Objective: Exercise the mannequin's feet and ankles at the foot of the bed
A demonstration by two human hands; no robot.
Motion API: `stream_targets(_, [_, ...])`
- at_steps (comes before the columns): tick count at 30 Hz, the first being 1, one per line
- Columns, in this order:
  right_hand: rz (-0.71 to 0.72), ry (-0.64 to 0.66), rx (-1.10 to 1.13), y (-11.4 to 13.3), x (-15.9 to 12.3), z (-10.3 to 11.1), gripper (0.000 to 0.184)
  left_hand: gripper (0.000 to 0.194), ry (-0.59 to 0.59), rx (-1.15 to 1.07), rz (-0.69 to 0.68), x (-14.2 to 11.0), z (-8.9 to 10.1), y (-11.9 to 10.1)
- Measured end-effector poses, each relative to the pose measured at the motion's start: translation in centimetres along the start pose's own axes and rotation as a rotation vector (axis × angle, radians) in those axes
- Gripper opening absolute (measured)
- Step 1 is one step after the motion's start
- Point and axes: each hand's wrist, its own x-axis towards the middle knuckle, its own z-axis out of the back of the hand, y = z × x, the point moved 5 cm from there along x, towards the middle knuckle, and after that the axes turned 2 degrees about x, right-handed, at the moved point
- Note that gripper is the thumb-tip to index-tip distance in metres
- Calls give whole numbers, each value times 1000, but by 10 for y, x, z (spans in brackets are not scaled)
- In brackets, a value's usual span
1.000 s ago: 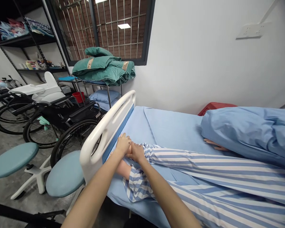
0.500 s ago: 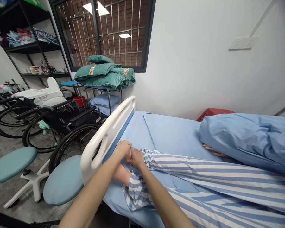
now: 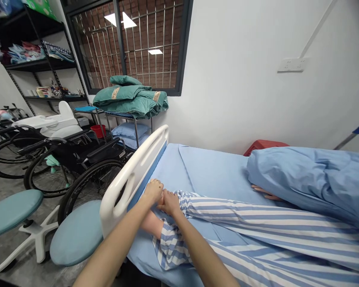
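Where the bed runs along the white wall, a blue sheet covers the mattress and a white end rail stands upright at the foot. Beside the rail are a teal stool and a black wheelchair; green quilts sit on a metal cart below a barred window. A blue blanket covers a lying figure above striped trousers. Both grips are closed: the left hand and right hand press together over the figure's bare foot at the trouser cuff, just inside the rail; exact finger contact is partly hidden. Against the earlier frame, the hands stay in place, the room sits lower in view, and more of a blue-tipped pole shows at right.
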Motion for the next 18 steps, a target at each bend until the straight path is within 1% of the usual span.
stream_targets(4, [15,-8,-12,-3,2,-5,58,31,-112,58,81,-3,-4,-5])
stream_targets(8, [44,-29,-22,-5,4,-10,59,36,-121,149,169,-3,-10,-12])
stream_targets(11, [41,-34,-22,-6,4,-9,57,37,-146,227,215,1,-3,-11])
stream_targets(12, [39,-31,-20,-5,4,-8,57,37,-136,229,237,3,1,-9])
stream_targets(14, [35,-22,-16,-4,3,-6,57,37,-59,179,267,8,7,-2])
stream_targets(16, [31,-17,-12,-4,2,-4,58,38,49,106,252,14,10,4])
stream_targets(18, [27,-20,-11,-4,1,-4,59,37,109,75,215,20,13,7])
